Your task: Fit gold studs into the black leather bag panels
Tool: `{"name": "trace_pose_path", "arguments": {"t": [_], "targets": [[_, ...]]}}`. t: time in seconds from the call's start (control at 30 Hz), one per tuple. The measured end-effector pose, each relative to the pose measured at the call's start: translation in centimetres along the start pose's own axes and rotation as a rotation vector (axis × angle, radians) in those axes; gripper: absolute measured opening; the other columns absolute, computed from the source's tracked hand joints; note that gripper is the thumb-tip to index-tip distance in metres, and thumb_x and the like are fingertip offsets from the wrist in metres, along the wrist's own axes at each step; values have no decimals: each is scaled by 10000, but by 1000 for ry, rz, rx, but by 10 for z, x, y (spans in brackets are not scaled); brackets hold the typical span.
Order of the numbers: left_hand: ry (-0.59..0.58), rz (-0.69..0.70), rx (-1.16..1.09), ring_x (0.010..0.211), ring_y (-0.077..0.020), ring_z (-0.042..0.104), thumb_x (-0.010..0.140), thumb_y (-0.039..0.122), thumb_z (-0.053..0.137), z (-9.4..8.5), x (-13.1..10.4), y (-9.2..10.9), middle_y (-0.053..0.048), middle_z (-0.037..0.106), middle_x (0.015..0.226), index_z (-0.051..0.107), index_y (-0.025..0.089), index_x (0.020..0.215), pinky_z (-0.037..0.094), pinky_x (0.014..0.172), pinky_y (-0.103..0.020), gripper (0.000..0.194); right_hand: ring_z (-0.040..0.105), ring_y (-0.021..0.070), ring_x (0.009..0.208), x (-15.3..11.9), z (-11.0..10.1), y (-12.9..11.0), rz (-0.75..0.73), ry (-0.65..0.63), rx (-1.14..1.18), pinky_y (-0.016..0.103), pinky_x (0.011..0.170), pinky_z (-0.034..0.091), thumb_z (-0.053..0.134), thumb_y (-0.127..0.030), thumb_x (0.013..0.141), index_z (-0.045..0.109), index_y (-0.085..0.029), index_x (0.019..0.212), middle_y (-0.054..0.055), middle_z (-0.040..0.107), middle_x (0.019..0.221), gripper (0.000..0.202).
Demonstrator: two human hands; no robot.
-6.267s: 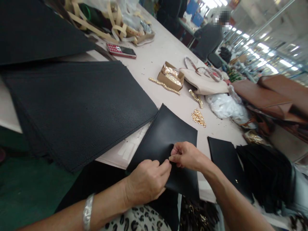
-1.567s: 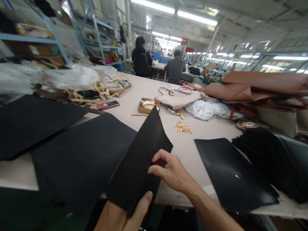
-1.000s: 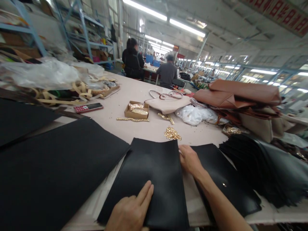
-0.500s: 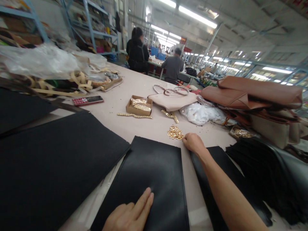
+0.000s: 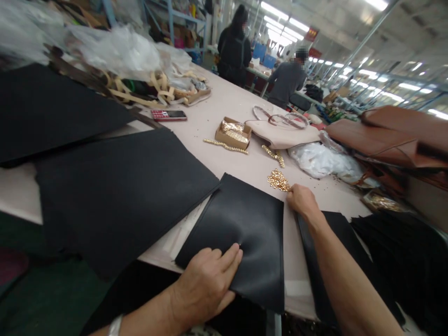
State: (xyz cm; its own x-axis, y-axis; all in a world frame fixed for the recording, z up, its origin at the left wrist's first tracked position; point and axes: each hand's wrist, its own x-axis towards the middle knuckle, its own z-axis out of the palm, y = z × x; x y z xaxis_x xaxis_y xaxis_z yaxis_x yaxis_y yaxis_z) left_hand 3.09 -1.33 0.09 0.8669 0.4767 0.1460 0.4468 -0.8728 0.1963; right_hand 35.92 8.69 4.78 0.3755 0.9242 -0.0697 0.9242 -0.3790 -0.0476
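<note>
A black leather-like panel (image 5: 261, 210) lies at the near edge of the table, partly overhanging it. Two stretched fingers of my left hand (image 5: 212, 275) rest on its surface, close to a small dimple or hole; the thumb is by the panel's near edge. My right hand (image 5: 303, 200) has its fingertips pinched together at the right side of a loose pile of small gold-coloured metal pieces (image 5: 277, 180). Whatever is between those fingertips is hidden. Beneath my right forearm is another black panel (image 5: 308, 261).
Large black sheets (image 5: 129, 182) cover the left. Further back are a small cardboard box (image 5: 234, 140), gold strips (image 5: 226, 146), a red phone (image 5: 169, 115), a clear plastic bag (image 5: 311, 158) and stacked brown bags (image 5: 381, 135). Two people (image 5: 235, 51) are in the background.
The view has turned left and tilted down, so more of my left arm and the table's near edge show. My right hand stays by the gold pile; my left fingers remain on the panel.
</note>
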Motion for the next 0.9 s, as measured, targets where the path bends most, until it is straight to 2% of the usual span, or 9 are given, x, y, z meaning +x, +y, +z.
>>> {"name": "trace_pose_path", "arguments": {"t": [0.1,0.2,0.27,0.33,0.4,0.57,0.77,0.9], "targets": [[64,20,6,843,-254,629,845,416,637,1,-1,0,-154,574,1406,535,62,1349,510,685,-405,625,715,213,851,-40,4,-14,-108,-69,167,276,736,529,489,-272,918,705,-134,1074,104,756,916,300],[105,41,13,820,-249,618,843,423,636,3,-2,-1,-153,600,1368,537,57,1336,493,658,-404,622,678,152,688,-93,15,-37,-246,-235,487,228,626,515,545,-368,905,706,-181,1006,21,736,785,267],[123,56,17,807,-247,609,840,426,637,4,-2,-2,-146,624,1326,531,51,1336,482,637,-403,631,648,141,652,-123,21,-52,-304,-339,667,225,599,490,587,-350,874,716,-194,931,4,720,747,210],[124,64,16,805,-247,603,840,426,635,4,-2,-3,-134,643,1281,523,48,1339,474,622,-405,636,634,137,644,-140,23,-65,-330,-378,687,229,603,467,596,-312,862,726,-206,878,-5,715,726,168],[111,65,8,828,-252,604,847,421,626,4,-2,-3,-129,643,1267,516,48,1340,473,629,-408,628,638,140,661,-147,21,-74,-356,-358,623,237,630,453,596,-287,859,737,-212,853,-6,723,730,160],[87,66,-4,846,-251,599,863,421,604,3,-3,-2,-139,623,1278,510,52,1338,467,643,-407,608,659,154,698,-142,11,-86,-376,-333,498,246,647,437,594,-254,847,750,-210,840,7,747,766,162],[78,59,-6,852,-246,593,867,405,605,0,-3,-1,-144,616,1286,498,52,1352,453,647,-399,610,631,143,604,-133,11,-90,-333,-426,463,232,566,432,604,-258,817,745,-205,796,4,709,664,153],[73,49,-26,838,-240,592,875,402,602,-2,-2,-2,-140,631,1261,505,49,1346,445,649,-396,596,635,142,570,-123,15,-90,-260,-536,471,217,504,426,608,-240,789,728,-182,775,15,694,623,134]]}}
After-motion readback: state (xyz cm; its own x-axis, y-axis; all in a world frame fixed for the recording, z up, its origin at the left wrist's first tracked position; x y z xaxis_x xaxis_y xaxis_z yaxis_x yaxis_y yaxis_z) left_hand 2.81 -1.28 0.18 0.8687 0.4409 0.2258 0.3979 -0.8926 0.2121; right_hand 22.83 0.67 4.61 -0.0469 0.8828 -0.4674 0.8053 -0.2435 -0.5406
